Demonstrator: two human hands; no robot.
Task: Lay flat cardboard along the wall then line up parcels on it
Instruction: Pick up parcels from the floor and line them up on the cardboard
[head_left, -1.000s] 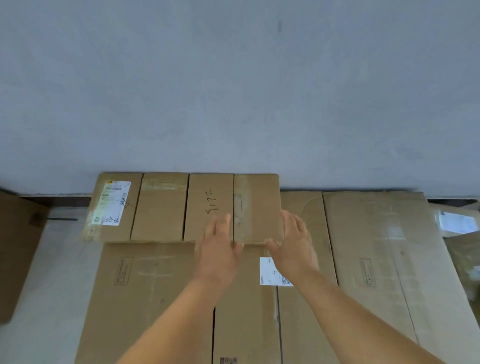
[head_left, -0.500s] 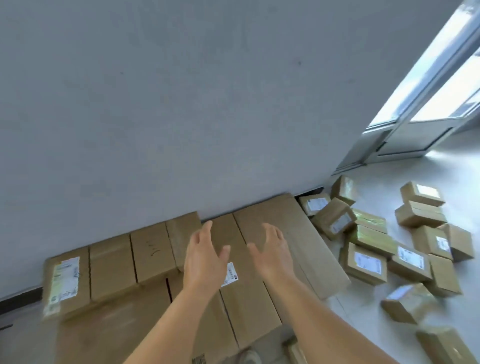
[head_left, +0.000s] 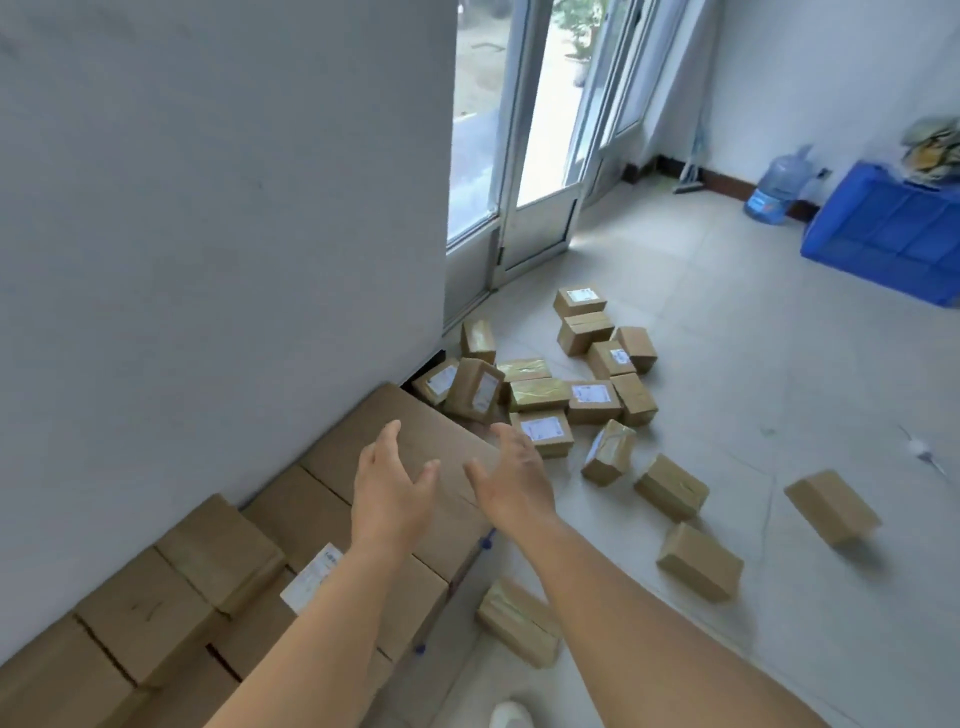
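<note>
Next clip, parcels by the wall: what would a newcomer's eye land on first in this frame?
Probably the jumble of loose parcels strewn over the floor near the glass door. Then the left hand and right hand, open and empty, raised over the flat cardboard along the wall, where a row of parcels already stands lower left.

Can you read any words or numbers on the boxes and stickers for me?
None can be read in this view.
White sticker on the flat cardboard: print too blurred.
White labels on the loose parcels, such as this one: print too small.
Dark scribble on a parcel by the wall: a pen mark, not legible.
Label on the water bottle: blurred.
Both hands, left hand and right hand, hold nothing.
</note>
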